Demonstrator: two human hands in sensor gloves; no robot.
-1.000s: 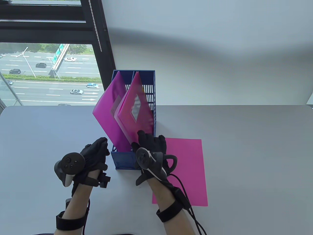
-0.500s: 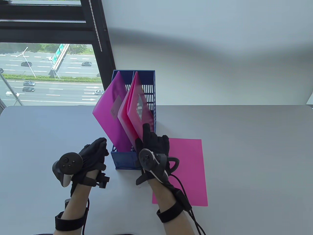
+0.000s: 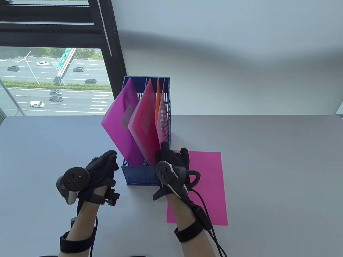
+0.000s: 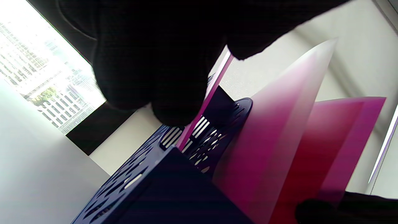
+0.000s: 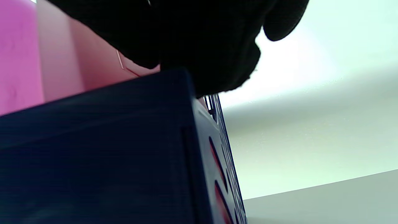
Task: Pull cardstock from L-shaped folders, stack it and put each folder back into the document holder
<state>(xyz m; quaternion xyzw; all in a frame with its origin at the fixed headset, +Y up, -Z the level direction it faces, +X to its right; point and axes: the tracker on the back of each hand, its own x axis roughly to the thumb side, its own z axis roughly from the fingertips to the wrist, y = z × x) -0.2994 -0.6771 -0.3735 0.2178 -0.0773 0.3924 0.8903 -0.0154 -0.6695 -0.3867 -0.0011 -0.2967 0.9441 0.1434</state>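
A blue document holder stands on the grey table with three translucent pink L-shaped folders leaning in it. The left magenta folder and the middle folder tilt left. The right folder, with orange cardstock showing at its top, stands almost upright. My right hand pinches this folder's lower front edge, index finger raised along it. My left hand rests loosely curled against the holder's left front corner. One pink cardstock sheet lies flat, right of the holder. The wrist views show the holder and folders close up.
A window with a dark frame fills the back left and a white wall the rest. Cables trail from my right wrist across the pink sheet's near corner. Bare table stretches to the right.
My right hand has shifted right, taking the rightmost folder from leaning left to nearly upright, apart from the middle folder; its orange cardstock now shows. The left hand has not moved.
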